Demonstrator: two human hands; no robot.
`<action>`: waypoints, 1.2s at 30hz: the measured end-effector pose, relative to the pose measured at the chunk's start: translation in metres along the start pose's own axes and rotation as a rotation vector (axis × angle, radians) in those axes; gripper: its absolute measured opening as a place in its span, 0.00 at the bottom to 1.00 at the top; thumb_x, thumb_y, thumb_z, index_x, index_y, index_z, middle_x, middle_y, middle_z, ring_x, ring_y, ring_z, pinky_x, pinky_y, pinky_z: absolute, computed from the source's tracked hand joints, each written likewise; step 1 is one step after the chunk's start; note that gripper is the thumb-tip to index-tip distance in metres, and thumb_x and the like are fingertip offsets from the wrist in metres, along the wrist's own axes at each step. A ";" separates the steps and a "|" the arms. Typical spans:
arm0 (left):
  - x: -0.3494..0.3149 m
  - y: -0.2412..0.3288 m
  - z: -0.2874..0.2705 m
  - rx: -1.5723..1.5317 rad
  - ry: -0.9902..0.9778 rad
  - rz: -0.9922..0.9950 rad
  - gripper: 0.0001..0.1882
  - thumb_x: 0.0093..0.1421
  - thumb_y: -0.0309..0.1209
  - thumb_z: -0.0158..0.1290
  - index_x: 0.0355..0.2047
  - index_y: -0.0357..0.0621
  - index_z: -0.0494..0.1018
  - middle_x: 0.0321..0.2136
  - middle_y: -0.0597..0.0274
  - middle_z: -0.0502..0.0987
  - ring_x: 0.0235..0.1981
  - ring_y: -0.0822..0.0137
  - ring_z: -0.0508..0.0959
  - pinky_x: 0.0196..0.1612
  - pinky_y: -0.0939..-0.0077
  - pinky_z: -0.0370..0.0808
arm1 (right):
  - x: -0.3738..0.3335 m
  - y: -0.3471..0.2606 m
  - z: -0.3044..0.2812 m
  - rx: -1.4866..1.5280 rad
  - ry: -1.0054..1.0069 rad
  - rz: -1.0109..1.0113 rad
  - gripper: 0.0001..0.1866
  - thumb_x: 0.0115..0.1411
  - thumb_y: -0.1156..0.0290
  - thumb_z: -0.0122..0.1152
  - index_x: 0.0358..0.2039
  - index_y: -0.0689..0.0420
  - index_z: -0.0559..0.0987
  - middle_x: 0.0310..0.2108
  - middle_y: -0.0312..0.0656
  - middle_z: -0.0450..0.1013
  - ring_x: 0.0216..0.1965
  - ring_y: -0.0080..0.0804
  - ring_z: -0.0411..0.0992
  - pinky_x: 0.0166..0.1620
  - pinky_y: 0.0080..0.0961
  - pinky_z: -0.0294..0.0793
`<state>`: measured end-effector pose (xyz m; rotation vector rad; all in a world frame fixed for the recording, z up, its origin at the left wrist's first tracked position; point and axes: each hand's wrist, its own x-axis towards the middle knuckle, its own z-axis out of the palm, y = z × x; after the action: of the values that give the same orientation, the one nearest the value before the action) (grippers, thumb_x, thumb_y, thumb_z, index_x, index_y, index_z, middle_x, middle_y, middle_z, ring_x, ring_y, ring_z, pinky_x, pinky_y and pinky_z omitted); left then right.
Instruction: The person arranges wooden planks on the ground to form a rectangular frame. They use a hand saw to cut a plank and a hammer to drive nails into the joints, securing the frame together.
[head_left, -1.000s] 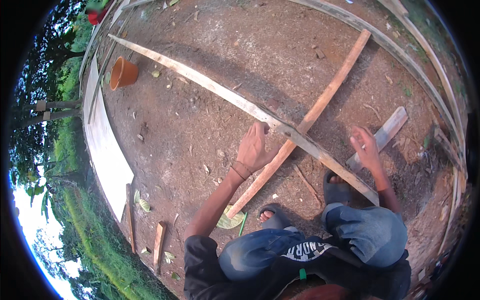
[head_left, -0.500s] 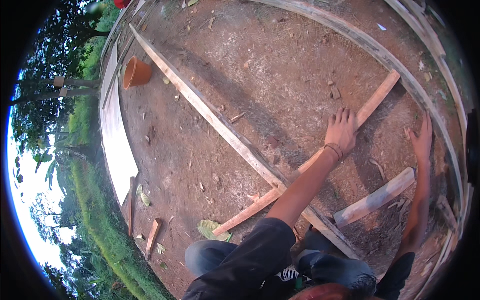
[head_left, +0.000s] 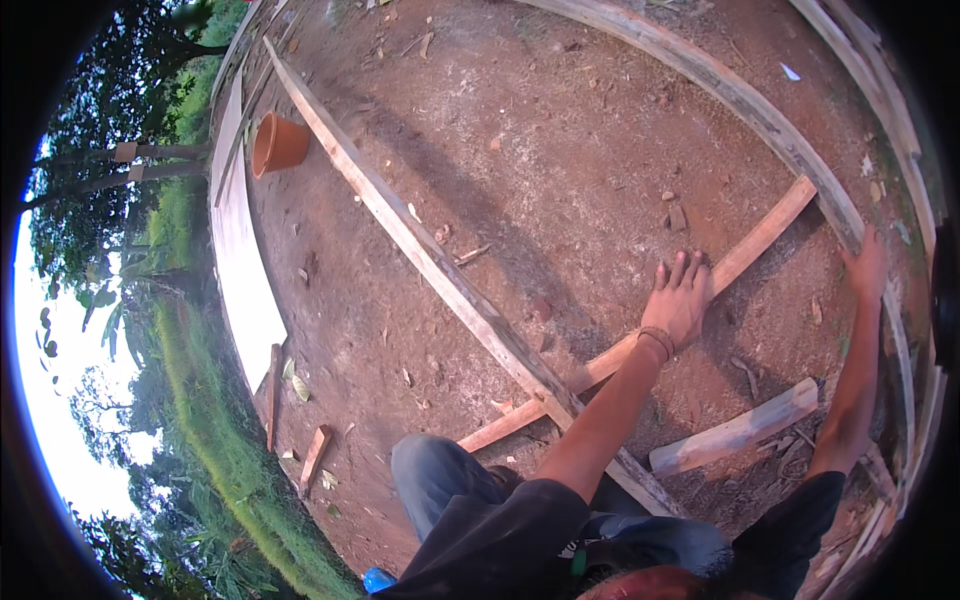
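Observation:
My left hand (head_left: 678, 300) lies on a narrow wooden batten (head_left: 765, 235), its fingers stretched out across the ground side. The batten slants from near my knee up to the right and crosses a long wooden beam (head_left: 420, 242). Its far end sits close to a second long, weathered beam (head_left: 740, 98) that bends across the right side of the picture. At that second beam my right hand (head_left: 866, 268) is closed around the edge, thumb on the near side; some fingers are hidden. Between my arms, a short thick piece of wood (head_left: 735, 427) rests on the soil.
An orange bucket (head_left: 280, 146) is tipped toward the left, near a pale sheet (head_left: 245, 270). Two small wood offcuts lie beside it, including one reddish piece (head_left: 315, 460). More long timbers (head_left: 880, 85) line the right edge. Grass (head_left: 220, 455) borders the dirt ground.
My right hand has moved from the ground beside the right-hand beam onto it and closed there. My left hand stays on the batten. The view has shifted slightly.

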<state>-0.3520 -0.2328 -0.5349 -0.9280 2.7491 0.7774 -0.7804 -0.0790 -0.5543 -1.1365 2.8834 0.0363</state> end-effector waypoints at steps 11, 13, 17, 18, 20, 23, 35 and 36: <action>-0.008 0.000 -0.004 0.075 0.032 -0.056 0.32 0.62 0.30 0.50 0.66 0.38 0.58 0.68 0.55 0.63 0.68 0.50 0.64 0.71 0.32 0.43 | 0.014 -0.039 -0.073 -0.133 -0.029 0.094 0.30 0.43 0.68 0.78 0.45 0.59 0.72 0.39 0.56 0.79 0.44 0.59 0.78 0.46 0.50 0.79; -0.005 0.005 -0.008 0.090 0.017 -0.054 0.32 0.62 0.30 0.51 0.67 0.40 0.58 0.68 0.57 0.63 0.69 0.51 0.63 0.70 0.28 0.41 | 0.024 -0.027 -0.082 -0.119 0.010 0.081 0.30 0.43 0.68 0.77 0.45 0.59 0.72 0.39 0.56 0.79 0.44 0.59 0.78 0.46 0.50 0.79; -0.008 0.006 -0.002 0.119 0.045 -0.049 0.29 0.64 0.33 0.49 0.64 0.40 0.60 0.67 0.57 0.65 0.68 0.51 0.64 0.69 0.22 0.36 | 0.029 -0.026 -0.116 -0.149 0.010 -0.010 0.28 0.42 0.69 0.77 0.43 0.61 0.73 0.38 0.58 0.78 0.42 0.61 0.77 0.44 0.51 0.78; -0.006 0.006 -0.001 0.114 0.043 -0.054 0.29 0.64 0.33 0.49 0.64 0.41 0.60 0.67 0.57 0.64 0.69 0.51 0.64 0.69 0.22 0.36 | 0.026 -0.024 -0.123 -0.141 -0.027 -0.032 0.28 0.42 0.68 0.76 0.43 0.61 0.73 0.38 0.59 0.78 0.41 0.62 0.77 0.43 0.51 0.78; -0.004 0.008 0.000 0.105 0.035 -0.062 0.29 0.63 0.33 0.50 0.64 0.41 0.60 0.68 0.58 0.63 0.69 0.52 0.63 0.68 0.21 0.35 | 0.008 -0.022 -0.133 -0.117 -0.083 -0.112 0.28 0.40 0.68 0.76 0.41 0.64 0.73 0.36 0.61 0.77 0.39 0.63 0.77 0.42 0.52 0.78; -0.011 0.007 -0.006 0.085 -0.010 -0.084 0.32 0.62 0.31 0.50 0.67 0.43 0.59 0.69 0.60 0.63 0.70 0.52 0.62 0.69 0.21 0.34 | -0.060 -0.067 -0.168 -0.090 -0.162 -0.285 0.27 0.39 0.68 0.75 0.38 0.66 0.73 0.32 0.64 0.77 0.35 0.66 0.76 0.39 0.51 0.78; -0.009 0.005 0.005 0.088 0.186 -0.033 0.27 0.62 0.30 0.49 0.62 0.39 0.62 0.58 0.53 0.75 0.66 0.50 0.68 0.69 0.22 0.32 | -0.193 -0.128 -0.086 0.483 -0.554 -0.239 0.29 0.46 0.67 0.63 0.49 0.69 0.75 0.42 0.65 0.75 0.48 0.62 0.74 0.53 0.43 0.72; -0.011 0.004 0.006 0.066 0.192 -0.033 0.25 0.62 0.29 0.50 0.60 0.39 0.63 0.57 0.52 0.75 0.66 0.50 0.68 0.69 0.22 0.33 | -0.194 -0.130 -0.083 0.553 -0.542 -0.236 0.29 0.46 0.67 0.62 0.48 0.69 0.75 0.41 0.64 0.76 0.47 0.61 0.75 0.52 0.43 0.72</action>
<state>-0.3458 -0.2212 -0.5348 -1.0848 2.8927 0.6183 -0.5523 -0.0452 -0.4628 -1.1186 2.0852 -0.3730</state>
